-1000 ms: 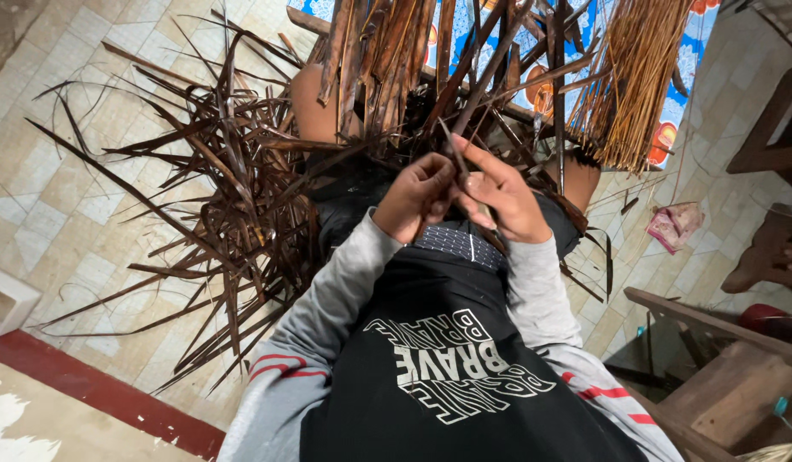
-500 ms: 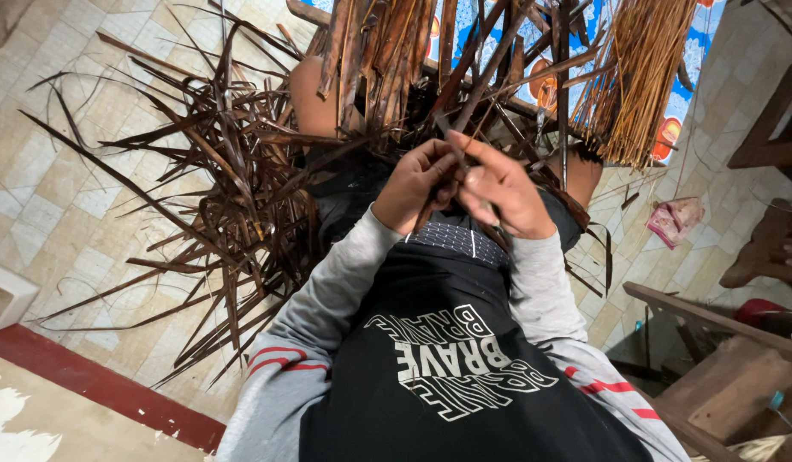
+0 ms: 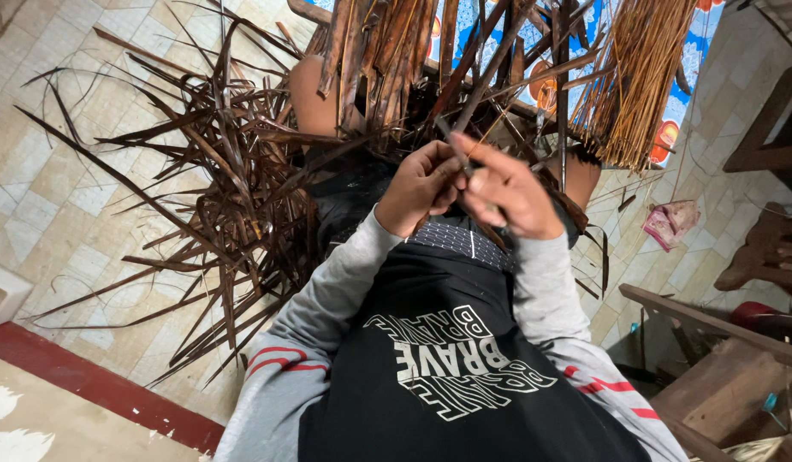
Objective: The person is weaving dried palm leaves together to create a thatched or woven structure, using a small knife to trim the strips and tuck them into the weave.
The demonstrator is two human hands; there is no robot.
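Both hands meet over the lap, pinched on one dark dried leaf strip (image 3: 457, 147). The left hand (image 3: 423, 184) curls its fingers around the strip from one side, and the right hand (image 3: 509, 190) clamps it between thumb and forefinger just beside. The step in hand looks like splitting or stripping the leaf along its length. The next move seems to call for a firm pinch and an even pull apart. A heap of dried leaves (image 3: 216, 197) lies on the tiled floor (image 3: 62, 197); a bundle of pale thin ribs (image 3: 640, 77) hangs near the right hand.
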